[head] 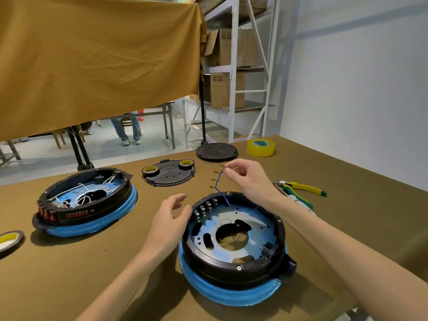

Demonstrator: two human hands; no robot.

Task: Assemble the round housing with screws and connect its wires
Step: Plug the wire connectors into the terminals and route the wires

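Observation:
A round black housing (234, 269) with a blue lower ring and a blue inner plate sits in front of me on the olive table. A thin blue wire (218, 186) rises from its far inner edge. My right hand (247, 179) pinches the upper end of that wire above the housing's far rim. My left hand (172, 218) hovers with relaxed fingers beside the housing's left rim, holding nothing. Small brass terminals (214, 179) lie on the table just beyond the housing.
A second housing (85, 205) full of white wires stands at the left. A black cover plate (170, 176) carries two tape rolls. A round black base (216, 151), a yellow tape roll (260, 147) and yellow-green pliers (301, 187) lie beyond. Another tape roll (9, 239) sits far left.

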